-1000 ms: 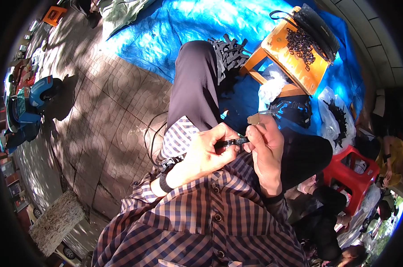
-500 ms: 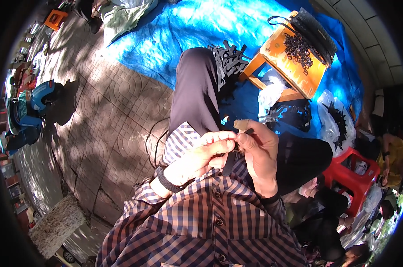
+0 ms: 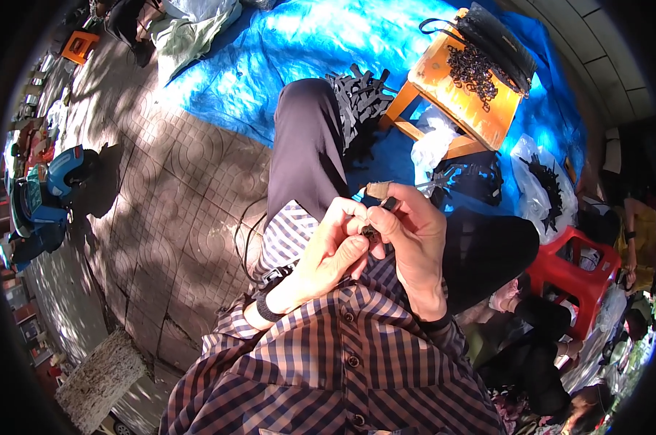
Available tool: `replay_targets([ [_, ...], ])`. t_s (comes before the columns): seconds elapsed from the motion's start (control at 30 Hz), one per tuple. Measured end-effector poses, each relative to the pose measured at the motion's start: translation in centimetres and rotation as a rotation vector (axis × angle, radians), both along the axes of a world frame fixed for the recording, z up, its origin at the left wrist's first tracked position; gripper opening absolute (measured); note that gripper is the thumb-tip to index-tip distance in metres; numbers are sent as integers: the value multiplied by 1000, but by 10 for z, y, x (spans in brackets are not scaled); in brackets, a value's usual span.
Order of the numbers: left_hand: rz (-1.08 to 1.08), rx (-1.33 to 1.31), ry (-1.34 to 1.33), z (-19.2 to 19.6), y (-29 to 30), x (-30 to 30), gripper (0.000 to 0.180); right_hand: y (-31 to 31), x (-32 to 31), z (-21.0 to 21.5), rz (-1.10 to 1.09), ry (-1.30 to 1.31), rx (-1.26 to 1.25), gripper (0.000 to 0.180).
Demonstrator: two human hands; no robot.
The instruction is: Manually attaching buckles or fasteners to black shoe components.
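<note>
My left hand (image 3: 333,250) and my right hand (image 3: 412,239) meet close in front of my chest, over my lap. Between their fingertips is a small dark part (image 3: 371,229), pinched by both hands. My right forefinger has a tan bandage at its tip (image 3: 378,190), and a thin metal pin (image 3: 422,185) sticks out to the right of it. My plaid shirt and dark trousers (image 3: 306,145) fill the lower and middle picture.
An orange wooden stool (image 3: 480,109) with a heap of small dark parts (image 3: 474,71) and a black bag (image 3: 498,43) stands ahead on a blue tarp (image 3: 299,43). Plastic bags of parts (image 3: 541,181), a red stool (image 3: 578,264) and another person lie right. Parked scooters (image 3: 42,192) stand left on paving.
My hands have drawn closer together and nearer my chest; the dark part, earlier held out lengthwise between them, is now tucked between the fingertips.
</note>
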State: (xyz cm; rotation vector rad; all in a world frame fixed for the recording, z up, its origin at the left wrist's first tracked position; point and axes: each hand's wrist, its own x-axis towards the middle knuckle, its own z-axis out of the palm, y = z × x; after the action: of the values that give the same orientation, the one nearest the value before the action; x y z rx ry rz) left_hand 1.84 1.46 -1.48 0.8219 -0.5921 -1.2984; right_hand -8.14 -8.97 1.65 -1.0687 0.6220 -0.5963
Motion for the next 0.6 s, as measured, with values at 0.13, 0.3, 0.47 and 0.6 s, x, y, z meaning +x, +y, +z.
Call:
replay_targets([
  [0.13, 149, 17, -79, 5, 3, -5, 22, -4, -1, -5, -20, 72, -91, 24],
  [0.3, 81, 19, -234, 3, 2, -1, 11, -5, -2, -6, 41, 61, -64, 22],
  [0.47, 134, 37, -146, 0, 4, -1, 9, -5, -4, 1, 101, 90, -77, 22],
  [0.6, 184, 30, -136, -5, 6, -9, 9, -3, -7, 1, 106, 77, -39, 21],
])
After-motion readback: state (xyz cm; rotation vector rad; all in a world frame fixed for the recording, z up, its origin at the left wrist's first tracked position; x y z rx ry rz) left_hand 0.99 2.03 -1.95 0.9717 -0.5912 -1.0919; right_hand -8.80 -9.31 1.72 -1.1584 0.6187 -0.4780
